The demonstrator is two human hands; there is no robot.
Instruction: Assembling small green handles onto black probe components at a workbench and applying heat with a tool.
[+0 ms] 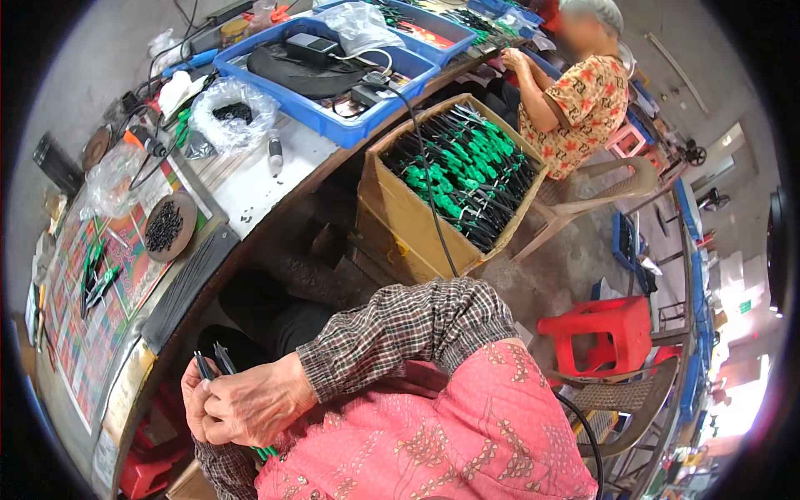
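My right hand (262, 402) comes across from the right in a checked sleeve, fingers bent and closed. My left hand (194, 404) is beside it, its fingers pressed together near the same tool. Between them are pliers (223, 358) with dark pointed jaws sticking up, spread apart. A bit of green handle (265, 452) shows below my right hand; the rest of the handles is hidden by my hands. On the bench to the left lie more green-handled pliers (98, 283), near a round dish (187, 223) of small black parts.
A cardboard box (392, 218) full of green-and-black pliers stands beyond my arm. Blue trays (333, 129), a plastic bag (250, 104) and a cylindrical tool (275, 154) sit on the bench (287, 167). A co-worker (575, 108) sits at the far right, near a red stool (600, 329).
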